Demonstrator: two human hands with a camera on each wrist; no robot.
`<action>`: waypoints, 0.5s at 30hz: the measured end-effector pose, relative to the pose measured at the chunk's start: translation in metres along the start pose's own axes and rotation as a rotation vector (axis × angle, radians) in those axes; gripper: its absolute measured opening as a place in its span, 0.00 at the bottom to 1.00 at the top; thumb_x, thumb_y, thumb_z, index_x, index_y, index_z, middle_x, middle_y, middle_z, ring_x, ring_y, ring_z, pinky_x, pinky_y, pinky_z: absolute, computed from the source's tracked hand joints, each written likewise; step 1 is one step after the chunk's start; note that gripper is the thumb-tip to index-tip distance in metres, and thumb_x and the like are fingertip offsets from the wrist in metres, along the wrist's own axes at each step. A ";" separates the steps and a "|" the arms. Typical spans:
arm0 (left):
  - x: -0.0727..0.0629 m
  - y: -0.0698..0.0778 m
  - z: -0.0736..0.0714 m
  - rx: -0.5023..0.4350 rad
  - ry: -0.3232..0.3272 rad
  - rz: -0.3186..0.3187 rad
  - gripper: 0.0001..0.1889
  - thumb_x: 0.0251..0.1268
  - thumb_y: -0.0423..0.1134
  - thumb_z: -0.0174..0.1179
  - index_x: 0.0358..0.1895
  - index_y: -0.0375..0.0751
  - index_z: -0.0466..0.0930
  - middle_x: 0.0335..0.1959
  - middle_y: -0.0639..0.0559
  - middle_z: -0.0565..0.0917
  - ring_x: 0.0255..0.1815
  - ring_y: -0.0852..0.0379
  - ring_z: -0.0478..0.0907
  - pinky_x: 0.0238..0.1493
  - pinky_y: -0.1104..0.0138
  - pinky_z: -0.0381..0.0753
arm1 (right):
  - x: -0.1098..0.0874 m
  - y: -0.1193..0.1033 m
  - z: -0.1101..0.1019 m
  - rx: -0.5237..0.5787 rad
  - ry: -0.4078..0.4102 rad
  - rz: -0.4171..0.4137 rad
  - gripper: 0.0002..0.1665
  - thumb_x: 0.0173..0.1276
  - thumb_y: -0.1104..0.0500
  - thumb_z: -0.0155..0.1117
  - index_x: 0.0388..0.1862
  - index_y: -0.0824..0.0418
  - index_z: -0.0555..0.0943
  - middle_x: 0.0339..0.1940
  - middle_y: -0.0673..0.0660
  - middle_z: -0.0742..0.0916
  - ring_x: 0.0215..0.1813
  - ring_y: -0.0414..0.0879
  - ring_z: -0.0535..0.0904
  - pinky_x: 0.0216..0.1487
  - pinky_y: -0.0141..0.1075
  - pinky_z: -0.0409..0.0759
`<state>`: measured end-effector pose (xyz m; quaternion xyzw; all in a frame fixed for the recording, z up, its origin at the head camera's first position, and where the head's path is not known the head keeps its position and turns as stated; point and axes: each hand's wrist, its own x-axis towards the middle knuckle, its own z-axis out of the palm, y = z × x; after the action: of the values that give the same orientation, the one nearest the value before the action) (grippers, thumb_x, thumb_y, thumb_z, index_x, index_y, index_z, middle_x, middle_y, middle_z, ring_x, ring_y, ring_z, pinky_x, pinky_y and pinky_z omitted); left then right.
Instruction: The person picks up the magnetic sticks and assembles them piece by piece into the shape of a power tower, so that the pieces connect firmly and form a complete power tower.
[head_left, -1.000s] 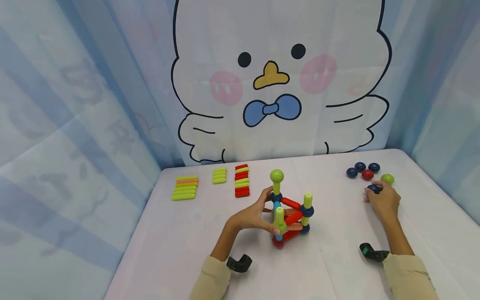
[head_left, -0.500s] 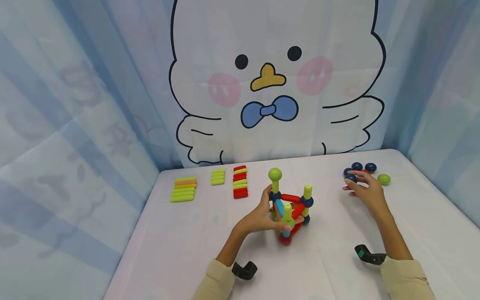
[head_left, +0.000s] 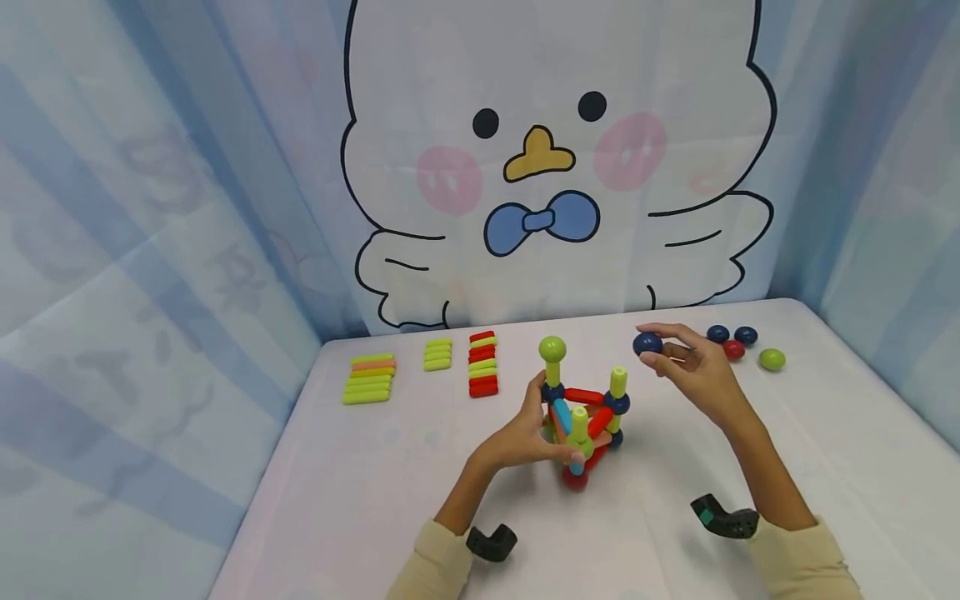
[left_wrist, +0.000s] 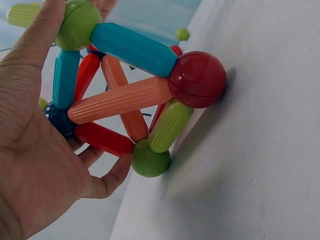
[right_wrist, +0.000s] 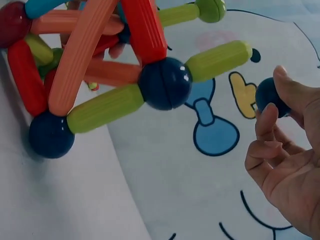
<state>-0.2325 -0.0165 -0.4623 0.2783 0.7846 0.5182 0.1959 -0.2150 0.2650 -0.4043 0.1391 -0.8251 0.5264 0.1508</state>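
R hand [head_left: 693, 371]: narrow pinch, thumb + fingertips on navy ball [head_left: 647, 343], which we see up in the air, R of the frame & apart from it. We'd guess ball = light, hard, smooth; glossy, so prob. slippery if pinched off-ctr. Best hold IMO: across its widest part, approx. as the R hand has it, one side left bare.

L hand [head_left: 517, 433]: wider grip, round the L side of the frame [head_left: 600, 421], thumb at the near green joint [head_left: 580, 448], fingers round the back. Frame's upright; lowest balls at or just above the table [head_left: 337, 500], can't tell which. Rods look stiff, whole thing prob. light; joints are likely the weak pts, attachment n/a from these views. We'd hold low, by joints, & avoid the stubs [head_left: 618, 382] on top, since they might tip or pop off.

Further out: spare balls [head_left: 733, 349] (2 navy, 1 red, 1 green) far R; loose rods [head_left: 483, 364] in rows, far L; bird backdrop [head_left: 540, 275] behind.
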 end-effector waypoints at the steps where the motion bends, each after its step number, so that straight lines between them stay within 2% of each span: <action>1: 0.000 0.000 0.000 0.001 -0.004 0.008 0.62 0.52 0.60 0.70 0.77 0.51 0.29 0.78 0.47 0.47 0.78 0.50 0.50 0.72 0.50 0.64 | -0.001 -0.004 0.001 0.006 -0.008 -0.021 0.25 0.69 0.61 0.64 0.64 0.60 0.75 0.49 0.36 0.80 0.42 0.27 0.82 0.44 0.22 0.80; 5: 0.001 0.001 0.000 0.017 -0.013 0.020 0.62 0.52 0.60 0.70 0.77 0.50 0.29 0.78 0.47 0.47 0.78 0.50 0.51 0.72 0.52 0.64 | -0.003 -0.013 0.006 0.021 -0.044 -0.096 0.26 0.65 0.66 0.67 0.62 0.62 0.76 0.47 0.38 0.81 0.36 0.34 0.82 0.40 0.25 0.82; 8: 0.001 0.000 0.000 0.022 -0.014 0.021 0.62 0.52 0.61 0.69 0.77 0.50 0.29 0.78 0.47 0.47 0.78 0.50 0.50 0.73 0.51 0.64 | -0.004 -0.017 0.009 0.015 -0.065 -0.143 0.26 0.62 0.69 0.69 0.59 0.64 0.77 0.37 0.44 0.82 0.31 0.40 0.79 0.37 0.27 0.82; 12: 0.000 -0.002 -0.001 0.027 -0.013 0.023 0.62 0.52 0.62 0.69 0.77 0.50 0.29 0.78 0.47 0.47 0.78 0.50 0.51 0.72 0.52 0.65 | -0.004 -0.018 0.012 0.008 -0.092 -0.171 0.24 0.60 0.70 0.69 0.57 0.62 0.79 0.27 0.50 0.80 0.27 0.42 0.77 0.32 0.29 0.81; 15: 0.000 -0.002 -0.002 0.034 -0.021 0.028 0.62 0.51 0.64 0.68 0.77 0.49 0.30 0.77 0.46 0.49 0.76 0.51 0.53 0.70 0.55 0.68 | -0.004 -0.018 0.014 0.009 -0.102 -0.169 0.24 0.61 0.69 0.70 0.57 0.61 0.79 0.26 0.51 0.79 0.26 0.43 0.77 0.30 0.30 0.80</action>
<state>-0.2342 -0.0183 -0.4636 0.2983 0.7872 0.5043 0.1921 -0.2056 0.2457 -0.3966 0.2358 -0.8147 0.5076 0.1518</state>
